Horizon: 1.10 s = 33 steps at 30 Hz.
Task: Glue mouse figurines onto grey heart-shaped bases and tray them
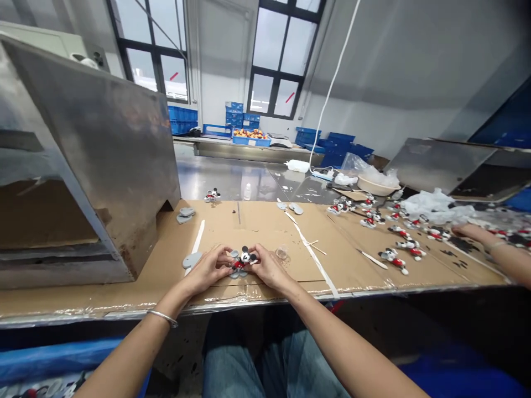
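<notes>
Red-bodied figurine (241,262) tilts slightly right, head uppermost.

Fingers (224,260) partly hide the mouse figurine (244,257), and a co-worker's arm (508,258) (far right) is cut off.

Cardboard-covered bench (265,221) under figurines (393,260) and grey pieces (296,208)

The figurine (242,261) looks smooth plastic, the cardboard (265,224) matt, the metal cabinet (112,132) dull.
</notes>
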{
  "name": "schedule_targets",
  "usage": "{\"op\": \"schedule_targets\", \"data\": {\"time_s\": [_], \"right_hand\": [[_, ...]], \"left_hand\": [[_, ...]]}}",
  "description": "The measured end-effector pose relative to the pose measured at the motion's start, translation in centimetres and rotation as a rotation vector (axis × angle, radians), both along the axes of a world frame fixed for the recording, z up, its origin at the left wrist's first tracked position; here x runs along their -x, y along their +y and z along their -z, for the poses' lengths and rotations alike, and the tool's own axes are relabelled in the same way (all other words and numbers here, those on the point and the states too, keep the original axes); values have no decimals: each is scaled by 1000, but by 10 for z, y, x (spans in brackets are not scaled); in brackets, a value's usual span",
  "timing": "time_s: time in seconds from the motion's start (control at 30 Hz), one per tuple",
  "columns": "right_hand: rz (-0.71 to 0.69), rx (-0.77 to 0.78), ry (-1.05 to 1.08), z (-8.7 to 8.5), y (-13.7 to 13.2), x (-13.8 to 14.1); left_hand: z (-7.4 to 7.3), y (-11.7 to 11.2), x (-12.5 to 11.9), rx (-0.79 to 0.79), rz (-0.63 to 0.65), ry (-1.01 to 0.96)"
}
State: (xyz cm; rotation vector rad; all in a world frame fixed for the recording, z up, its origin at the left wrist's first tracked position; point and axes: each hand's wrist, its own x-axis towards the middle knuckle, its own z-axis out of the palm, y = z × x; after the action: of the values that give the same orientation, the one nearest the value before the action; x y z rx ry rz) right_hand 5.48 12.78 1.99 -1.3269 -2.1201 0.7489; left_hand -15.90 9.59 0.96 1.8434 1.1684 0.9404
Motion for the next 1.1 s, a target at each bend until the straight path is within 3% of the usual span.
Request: {"op": "schedule_targets", "data": {"time_s": [0.33, 0.6, 1.1], "right_hand": [[11, -18, 81, 4, 5, -1], [11, -43, 90, 7, 8, -2], [23, -106, 42, 10, 7, 0]], "left_hand": [[4, 9, 1, 39, 21, 87], [16, 21, 12, 156, 50, 53], [16, 9, 7, 44, -149, 150]]}}
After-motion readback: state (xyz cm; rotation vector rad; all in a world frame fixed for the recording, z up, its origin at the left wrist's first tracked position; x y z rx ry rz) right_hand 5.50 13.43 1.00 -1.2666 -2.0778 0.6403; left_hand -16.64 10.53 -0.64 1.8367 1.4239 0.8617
